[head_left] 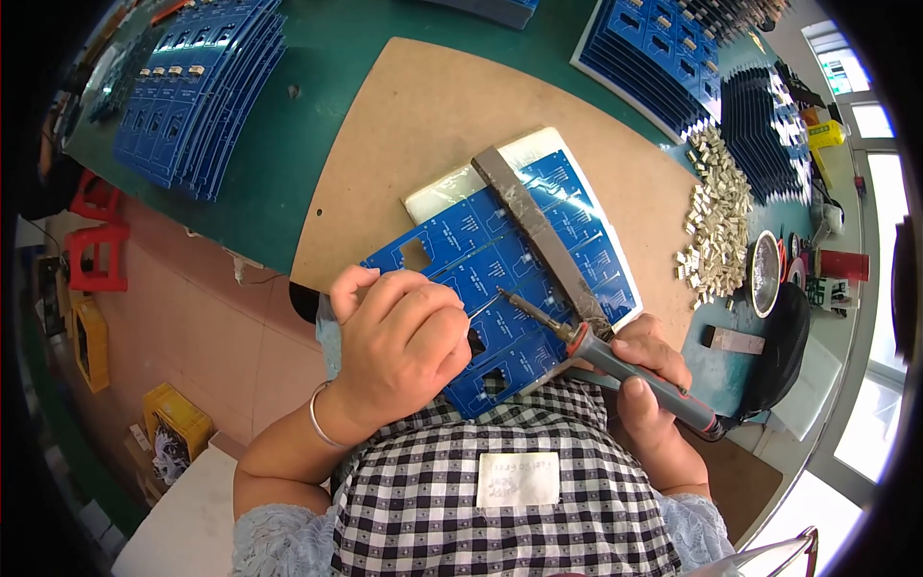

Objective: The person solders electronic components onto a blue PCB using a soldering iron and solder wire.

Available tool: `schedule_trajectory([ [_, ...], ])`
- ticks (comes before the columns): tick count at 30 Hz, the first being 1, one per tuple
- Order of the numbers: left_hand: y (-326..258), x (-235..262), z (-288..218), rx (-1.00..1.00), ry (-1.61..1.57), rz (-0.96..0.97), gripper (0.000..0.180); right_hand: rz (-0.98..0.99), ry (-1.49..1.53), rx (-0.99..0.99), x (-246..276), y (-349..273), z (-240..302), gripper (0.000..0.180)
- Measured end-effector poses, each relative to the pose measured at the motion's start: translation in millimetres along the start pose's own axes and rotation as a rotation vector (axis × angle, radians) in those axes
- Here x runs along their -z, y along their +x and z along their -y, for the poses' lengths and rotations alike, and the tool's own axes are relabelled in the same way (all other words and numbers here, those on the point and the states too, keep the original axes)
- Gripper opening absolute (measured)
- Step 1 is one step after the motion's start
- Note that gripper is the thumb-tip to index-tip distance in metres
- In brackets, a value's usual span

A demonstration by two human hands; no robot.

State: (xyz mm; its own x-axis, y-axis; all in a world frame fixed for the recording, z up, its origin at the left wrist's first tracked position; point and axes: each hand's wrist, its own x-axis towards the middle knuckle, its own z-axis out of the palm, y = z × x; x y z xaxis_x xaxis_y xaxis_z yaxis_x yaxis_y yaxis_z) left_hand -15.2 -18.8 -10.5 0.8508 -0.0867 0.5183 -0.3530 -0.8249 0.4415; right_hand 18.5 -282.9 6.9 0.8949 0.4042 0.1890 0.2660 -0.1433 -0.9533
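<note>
A blue circuit board panel [452, 240] lies tilted in front of me on a pale pad [437, 199]. A long dark bar [538, 231] rests across it. My right hand [649, 385] is wrapped around the grey and red handle of a soldering iron [625, 367], whose tip reaches the middle of the panel. Over the panel's left part, my left hand [399, 337] is closed on a thin silvery wire [485, 306], which looks like solder wire. The wire's end meets the board close to the iron's tip. My fingers hide part of the panel.
A brown work board [385, 125] lies under the pad on the green table [322, 48]. Stacked blue panels stand at the far left [183, 106] and far right [639, 58]. Small pale connectors [716, 221] are heaped at right, beside a metal bowl [764, 274]. Red stools [96, 255] stand at left.
</note>
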Motion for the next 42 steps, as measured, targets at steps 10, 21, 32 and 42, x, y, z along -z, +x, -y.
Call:
schedule_trajectory([
  [10, 1, -1, 0, -0.005, 0.019, 0.017, 0.018, 0.007, -0.012, -0.001, 0, 1, -1, 0.030],
  [21, 7, -2, -1, 0.013, 0.048, 0.052, 0.017, 0.011, -0.014, -0.014, 0, 4, 0, 0.030],
  [32, 14, -5, 2, 0.010, 0.085, 0.064, 0.017, 0.060, -0.028, -0.021, 1, 13, 2, 0.029],
  [42, 18, -8, -3, -0.022, 0.063, 0.085, 0.017, -0.021, 0.002, -0.008, 7, 9, -2, 0.029],
])
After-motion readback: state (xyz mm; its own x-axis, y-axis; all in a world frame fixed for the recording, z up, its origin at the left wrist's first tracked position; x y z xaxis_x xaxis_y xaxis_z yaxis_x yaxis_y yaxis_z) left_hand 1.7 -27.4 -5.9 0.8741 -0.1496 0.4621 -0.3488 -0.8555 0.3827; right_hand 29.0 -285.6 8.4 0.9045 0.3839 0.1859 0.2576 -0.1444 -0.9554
